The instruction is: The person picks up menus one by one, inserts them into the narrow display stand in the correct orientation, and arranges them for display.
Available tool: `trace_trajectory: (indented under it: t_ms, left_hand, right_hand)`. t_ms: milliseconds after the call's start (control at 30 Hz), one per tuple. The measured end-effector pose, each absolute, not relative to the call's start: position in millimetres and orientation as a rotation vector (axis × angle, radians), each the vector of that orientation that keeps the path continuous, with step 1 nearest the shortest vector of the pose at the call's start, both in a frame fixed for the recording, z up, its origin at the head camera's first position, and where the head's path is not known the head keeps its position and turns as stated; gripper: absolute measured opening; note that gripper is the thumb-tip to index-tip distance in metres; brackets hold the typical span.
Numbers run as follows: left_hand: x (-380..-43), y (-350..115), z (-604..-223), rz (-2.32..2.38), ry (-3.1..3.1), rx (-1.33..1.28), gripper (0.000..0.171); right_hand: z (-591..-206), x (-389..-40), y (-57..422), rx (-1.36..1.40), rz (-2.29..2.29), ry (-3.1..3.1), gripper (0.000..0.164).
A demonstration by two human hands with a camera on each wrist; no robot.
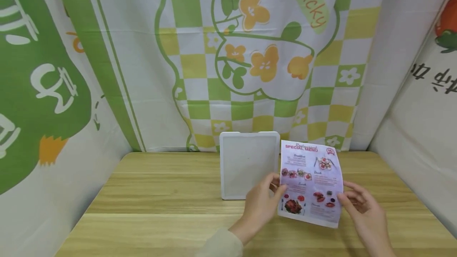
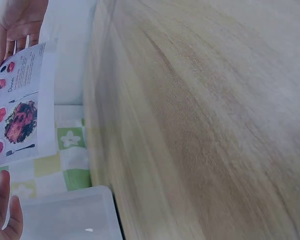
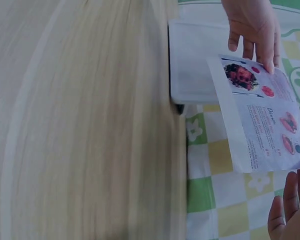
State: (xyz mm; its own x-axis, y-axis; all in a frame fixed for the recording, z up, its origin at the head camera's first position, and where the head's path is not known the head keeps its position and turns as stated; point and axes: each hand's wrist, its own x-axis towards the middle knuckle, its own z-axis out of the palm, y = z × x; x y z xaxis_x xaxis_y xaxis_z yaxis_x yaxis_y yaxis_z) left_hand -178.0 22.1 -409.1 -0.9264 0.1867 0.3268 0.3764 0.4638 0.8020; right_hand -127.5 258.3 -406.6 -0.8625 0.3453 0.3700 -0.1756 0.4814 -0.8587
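A printed paper menu (image 1: 310,185), headed "Special Menu", is held up over the table between both hands. My left hand (image 1: 262,199) pinches its left edge between thumb and fingers. On the opposite side, my right hand (image 1: 367,215) pinches the right edge, thumb in front. The sheet bows slightly, its printed face toward the head camera. Behind the left hand a white-framed panel (image 1: 246,165) stands upright, its lower right part hidden by that hand. Both wrist views show the menu (image 2: 20,115) (image 3: 265,115) gripped at its two side edges.
The wooden table (image 1: 153,193) spreads out below the hands. A curtain (image 1: 200,86) with green and yellow checks and flowers hangs along its back edge. Printed cloth (image 1: 118,138) also hangs on the left, and more cloth (image 1: 421,130) on the right.
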Motion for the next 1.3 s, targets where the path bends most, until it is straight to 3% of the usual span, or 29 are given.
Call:
trace_trajectory:
  t_ms: [400,1300]
  left_hand:
    - [-164,-2,-396,-1.421,-2.482,-0.497,0.020]
    - [-149,-66,-376,-1.159,-2.512,-0.480,0.020]
  right_hand:
    - [-390,-124,237,-0.168,1.470,-2.283,0.036]
    - [-366,-142,189,0.135,1.595,-2.201,0.026]
